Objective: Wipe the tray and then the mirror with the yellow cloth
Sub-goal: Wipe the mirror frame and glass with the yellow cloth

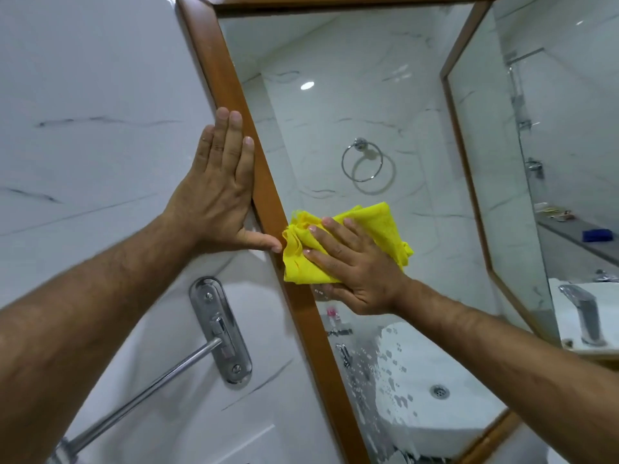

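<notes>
Pressure is what I judge matters most here: I want my right hand to keep the yellow cloth flat against the mirror and sweep in long overlapping passes, so that no streaks are left behind. The cloth sits bunched against the glass just inside the left edge of the wooden frame, about halfway up, and a corner of it overlaps the frame. Lower down, the glass shows a patch of droplets and smears, so I would work downward into that area and refold the cloth to a drier face if it starts dragging water around. My right hand lies spread open, palm down on the cloth, fingers splayed and pointing up and to the left, pinning it to the mirror rather than gripping it; the forearm reaches in from the lower right. My left hand holds nothing: it is open and flat, fingers together and pointing upward, braced on the tiled wall right beside the frame, with the thumb stretched across onto the wood, close to the cloth. That brace should steady me while I press. The tray is not in view, so I cannot tell its state from here.
</notes>
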Motion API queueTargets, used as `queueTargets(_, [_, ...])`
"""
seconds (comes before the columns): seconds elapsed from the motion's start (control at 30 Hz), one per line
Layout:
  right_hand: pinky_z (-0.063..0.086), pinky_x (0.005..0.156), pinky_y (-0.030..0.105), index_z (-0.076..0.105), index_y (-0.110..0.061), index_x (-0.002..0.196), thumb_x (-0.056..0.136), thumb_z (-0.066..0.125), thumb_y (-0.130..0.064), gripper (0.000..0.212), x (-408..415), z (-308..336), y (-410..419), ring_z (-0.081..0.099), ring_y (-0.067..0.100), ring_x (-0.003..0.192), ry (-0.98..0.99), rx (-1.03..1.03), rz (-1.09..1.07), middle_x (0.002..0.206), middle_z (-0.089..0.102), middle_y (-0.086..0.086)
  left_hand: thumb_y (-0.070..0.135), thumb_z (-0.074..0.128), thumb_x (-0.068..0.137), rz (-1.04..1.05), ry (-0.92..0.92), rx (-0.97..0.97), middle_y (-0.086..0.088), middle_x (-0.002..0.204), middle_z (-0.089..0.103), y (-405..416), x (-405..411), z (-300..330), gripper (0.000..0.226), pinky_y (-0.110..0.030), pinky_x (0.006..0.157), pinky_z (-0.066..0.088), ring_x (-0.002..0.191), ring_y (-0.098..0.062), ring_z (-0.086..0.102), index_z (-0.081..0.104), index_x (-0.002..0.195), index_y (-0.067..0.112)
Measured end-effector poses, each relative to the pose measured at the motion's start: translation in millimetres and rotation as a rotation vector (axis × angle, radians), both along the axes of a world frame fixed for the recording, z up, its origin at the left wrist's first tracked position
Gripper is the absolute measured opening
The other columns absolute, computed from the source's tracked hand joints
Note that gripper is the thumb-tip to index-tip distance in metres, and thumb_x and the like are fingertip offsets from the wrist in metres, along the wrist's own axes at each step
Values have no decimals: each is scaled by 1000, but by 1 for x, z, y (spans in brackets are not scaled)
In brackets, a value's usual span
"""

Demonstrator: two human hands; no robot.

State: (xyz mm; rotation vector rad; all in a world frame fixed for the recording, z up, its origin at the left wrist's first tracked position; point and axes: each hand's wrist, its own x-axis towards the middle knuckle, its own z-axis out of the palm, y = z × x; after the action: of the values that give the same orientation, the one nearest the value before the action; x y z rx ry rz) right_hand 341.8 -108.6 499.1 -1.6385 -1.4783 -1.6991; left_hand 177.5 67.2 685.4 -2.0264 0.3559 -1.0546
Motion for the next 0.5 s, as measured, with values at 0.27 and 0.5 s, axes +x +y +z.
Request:
queueTargets(0.27, [18, 121, 59, 30, -25, 154, 99, 42, -49, 61, 4, -90, -3, 18, 39, 152, 103, -24, -76, 166, 18, 8, 63, 23, 95, 14, -31, -117, -37, 158, -1, -4, 1, -41, 94, -58, 122, 5, 149, -48, -4, 4, 151, -10])
queueTargets(0.5, [19, 120, 61, 35, -20, 152, 99, 40, -48, 61, 0, -52, -1, 17, 39, 152, 164, 68, -116, 161, 25, 16, 38, 35, 91, 17, -109, -293, -34, 160, 1, -20, 8, -88, 81, -51, 123, 2, 150, -45, -2, 5, 152, -7])
